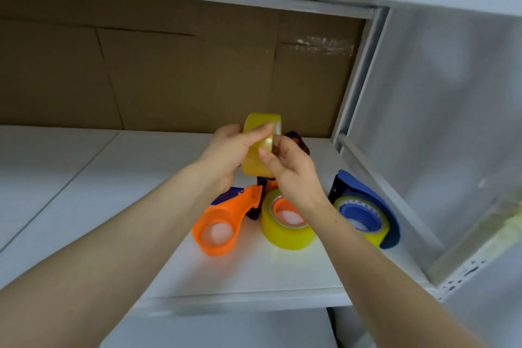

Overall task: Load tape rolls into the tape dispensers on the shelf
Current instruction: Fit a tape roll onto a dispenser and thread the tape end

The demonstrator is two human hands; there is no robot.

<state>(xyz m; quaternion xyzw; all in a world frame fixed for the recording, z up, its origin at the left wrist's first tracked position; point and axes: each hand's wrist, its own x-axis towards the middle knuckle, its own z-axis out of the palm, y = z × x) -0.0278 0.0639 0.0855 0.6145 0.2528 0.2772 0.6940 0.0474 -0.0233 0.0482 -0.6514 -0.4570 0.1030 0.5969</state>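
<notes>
Hold tape roll (258, 144) wrapped in left hand (226, 150), rim pinched by right hand (288, 167). Beware slack grip on slick film: risk of drop onto orange dispenser (223, 223) below.

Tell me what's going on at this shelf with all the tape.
A person holds a yellowish clear tape roll in both hands above the white shelf. The left hand grips its side, and the right hand pinches near its edge. Below, an orange plastic dispenser shows no roll on it. A second yellow roll sits around an orange hub, and a blue dispenser at the right already carries one.
</notes>
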